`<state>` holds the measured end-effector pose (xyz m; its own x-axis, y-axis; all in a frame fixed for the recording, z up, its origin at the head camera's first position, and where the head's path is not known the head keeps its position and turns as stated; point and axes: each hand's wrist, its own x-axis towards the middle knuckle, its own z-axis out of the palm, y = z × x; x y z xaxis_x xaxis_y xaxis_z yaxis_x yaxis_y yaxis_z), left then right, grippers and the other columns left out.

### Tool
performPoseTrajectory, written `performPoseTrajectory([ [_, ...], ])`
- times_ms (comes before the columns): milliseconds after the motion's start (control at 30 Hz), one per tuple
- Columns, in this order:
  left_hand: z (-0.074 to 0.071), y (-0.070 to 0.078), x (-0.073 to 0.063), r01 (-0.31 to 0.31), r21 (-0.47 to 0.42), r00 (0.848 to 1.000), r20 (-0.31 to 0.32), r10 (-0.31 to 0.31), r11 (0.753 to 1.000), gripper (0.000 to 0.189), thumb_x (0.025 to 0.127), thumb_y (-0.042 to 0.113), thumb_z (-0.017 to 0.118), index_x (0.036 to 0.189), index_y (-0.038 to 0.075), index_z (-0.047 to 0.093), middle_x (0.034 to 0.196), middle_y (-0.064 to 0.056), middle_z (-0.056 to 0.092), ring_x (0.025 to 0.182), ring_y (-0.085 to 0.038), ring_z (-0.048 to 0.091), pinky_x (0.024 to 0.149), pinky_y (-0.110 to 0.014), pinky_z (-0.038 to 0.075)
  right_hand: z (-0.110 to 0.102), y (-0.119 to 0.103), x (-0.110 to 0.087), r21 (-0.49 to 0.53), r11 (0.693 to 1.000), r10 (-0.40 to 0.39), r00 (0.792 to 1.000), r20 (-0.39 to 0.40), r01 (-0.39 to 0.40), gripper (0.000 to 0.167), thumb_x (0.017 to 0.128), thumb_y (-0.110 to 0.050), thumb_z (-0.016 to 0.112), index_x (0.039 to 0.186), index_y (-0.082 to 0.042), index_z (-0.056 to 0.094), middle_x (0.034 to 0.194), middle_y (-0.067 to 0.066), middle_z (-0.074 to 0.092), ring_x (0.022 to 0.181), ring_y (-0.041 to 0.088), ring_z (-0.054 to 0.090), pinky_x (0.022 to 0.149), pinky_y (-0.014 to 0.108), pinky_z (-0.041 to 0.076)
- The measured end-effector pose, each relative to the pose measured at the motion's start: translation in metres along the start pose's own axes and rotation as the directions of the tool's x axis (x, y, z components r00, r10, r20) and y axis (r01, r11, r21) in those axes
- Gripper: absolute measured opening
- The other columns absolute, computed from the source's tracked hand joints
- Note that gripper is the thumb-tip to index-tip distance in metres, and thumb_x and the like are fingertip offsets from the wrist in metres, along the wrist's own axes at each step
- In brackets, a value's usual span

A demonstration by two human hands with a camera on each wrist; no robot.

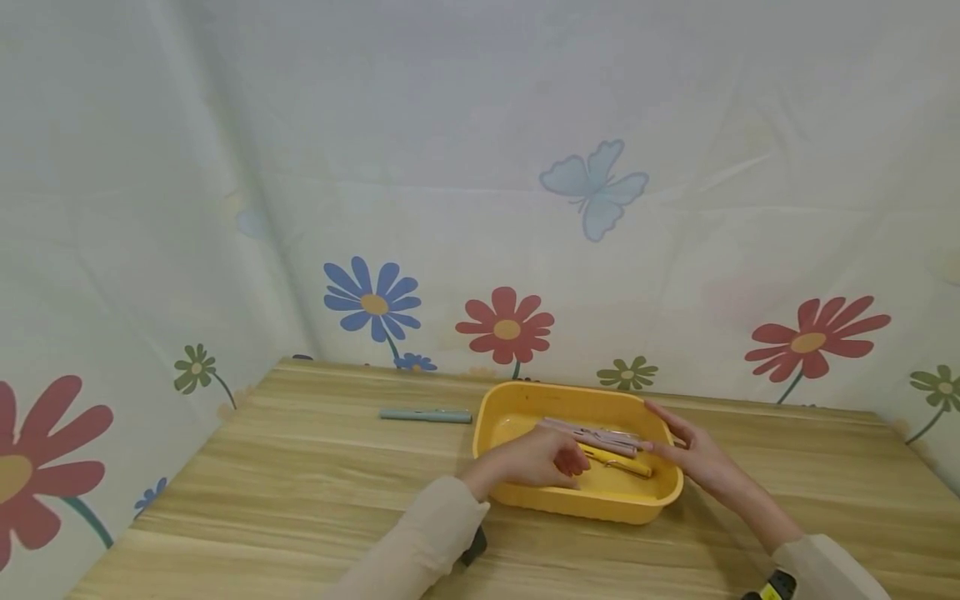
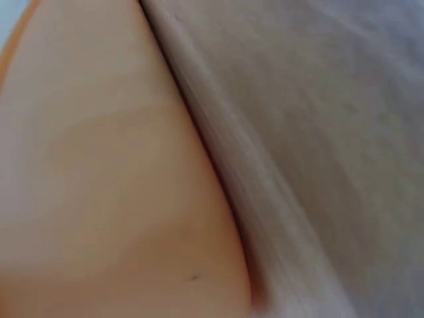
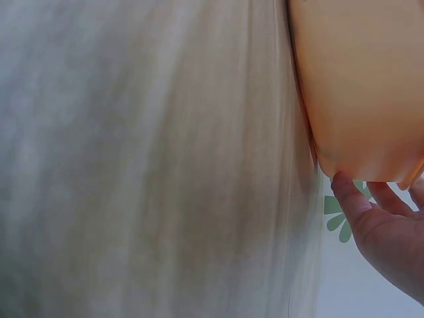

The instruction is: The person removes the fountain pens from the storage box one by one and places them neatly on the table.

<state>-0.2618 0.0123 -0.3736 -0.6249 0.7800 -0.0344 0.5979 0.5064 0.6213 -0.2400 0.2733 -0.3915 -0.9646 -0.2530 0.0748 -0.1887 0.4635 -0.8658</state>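
A yellow plastic basket (image 1: 577, 504) holds several lilac pens (image 1: 600, 437) and a yellow pen (image 1: 626, 463) with a metal clip. My left hand (image 1: 528, 458) reaches over the basket's near left rim, its fingers bent beside the left end of the yellow pen. I cannot tell if they pinch it. At the right rim, my right hand (image 1: 697, 458) rests with fairly straight fingers, one along the back right corner and another over the inside near the pens. In the right wrist view, its fingertips touch the basket's edge. Only the basket's outer wall (image 2: 119, 159) and the tabletop fill the left wrist view.
A grey-green pen (image 1: 426, 416) lies on the wooden table (image 1: 315, 483) left of the basket. Behind the table hangs a pale curtain (image 1: 450, 183) printed with flowers and a butterfly. Dark wrist straps show at both sleeves.
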Motion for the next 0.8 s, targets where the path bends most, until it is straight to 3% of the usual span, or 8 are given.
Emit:
performPoseTrajectory([
  [333, 0.004, -0.003, 0.007, 0.047, -0.089, 0.995, 0.092, -0.039, 0.995, 0.015, 0.082, -0.003, 0.062, 0.095, 0.002, 0.067, 0.084, 0.002, 0.064, 0.071, 0.0, 0.055, 0.068, -0.012, 0.046, 0.0, -0.001, 0.0, -0.016, 0.999, 0.035, 0.999, -0.014, -0.036, 0.068, 0.088, -0.025, 0.059, 0.143, -0.007, 0.025, 0.147, 0.024, 0.018, 0.13, 0.05, 0.014, 0.097, 0.061, 0.024],
  [567, 0.006, -0.007, 0.011, 0.062, -0.044, 0.989, 0.135, -0.056, 0.997, 0.012, 0.084, 0.0, 0.06, 0.091, 0.005, 0.068, 0.08, 0.004, 0.065, 0.069, 0.001, 0.055, 0.066, -0.013, 0.045, 0.0, 0.001, 0.0, -0.005, 1.0, 0.02, 1.0, -0.013, -0.02, 0.068, 0.087, -0.023, 0.06, 0.143, -0.006, 0.025, 0.146, 0.024, 0.018, 0.13, 0.05, 0.013, 0.097, 0.062, 0.022],
  [800, 0.005, -0.005, 0.01, 0.083, 0.029, 0.99, 0.114, -0.085, 0.996, 0.008, 0.083, 0.004, 0.063, 0.086, 0.008, 0.069, 0.076, 0.007, 0.062, 0.067, -0.003, 0.053, 0.066, -0.014, 0.045, 0.0, -0.001, 0.0, -0.005, 1.0, 0.024, 1.0, -0.014, -0.024, 0.068, 0.088, -0.024, 0.059, 0.143, -0.006, 0.025, 0.147, 0.024, 0.018, 0.13, 0.05, 0.013, 0.097, 0.062, 0.022],
])
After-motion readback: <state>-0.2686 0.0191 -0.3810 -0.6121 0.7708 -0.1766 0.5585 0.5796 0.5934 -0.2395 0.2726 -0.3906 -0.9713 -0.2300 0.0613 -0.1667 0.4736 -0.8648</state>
